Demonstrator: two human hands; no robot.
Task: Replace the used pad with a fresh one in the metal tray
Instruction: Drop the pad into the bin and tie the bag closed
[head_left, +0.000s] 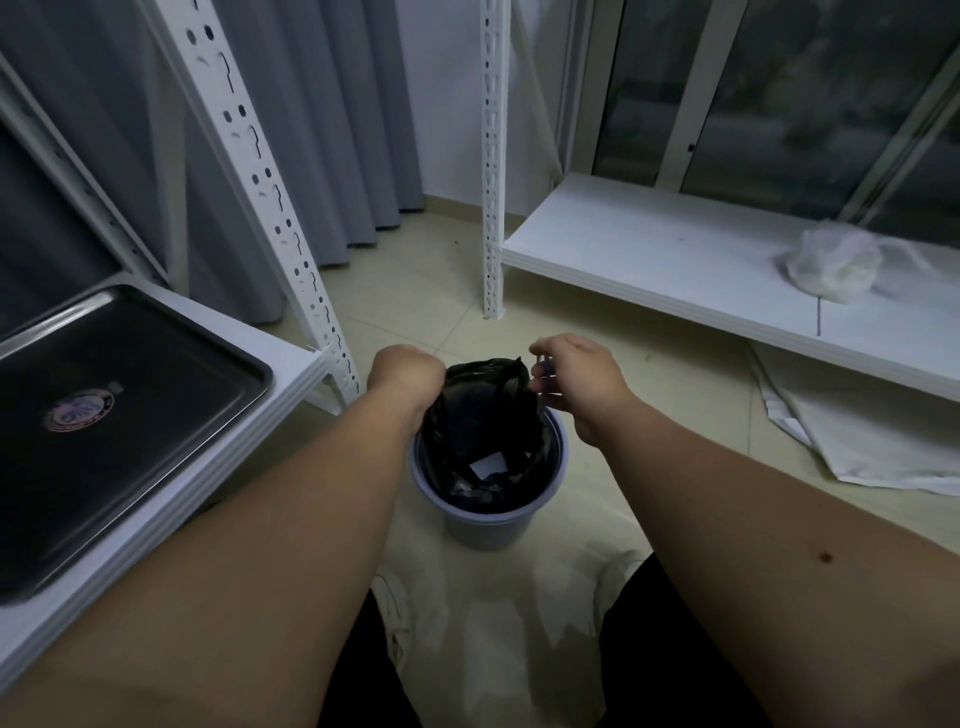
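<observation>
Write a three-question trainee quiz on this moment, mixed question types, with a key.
1. True or false: a pad lies in the metal tray.
2. What do the left hand and right hand grip? A) black bin bag B) white sheet C) shelf post
3. The clear plastic bag sits on the white ____.

Key: 1 false; 2 A; 3 shelf.

Bin liner (483, 410): black. Bin (485, 525): grey-blue. Metal tray (119, 415), left: dark steel grey with one multicoloured round sticker (78, 410). Shelves (675, 260): white. Curtains (332, 104): grey. Floor (415, 301): beige tiles.
</observation>
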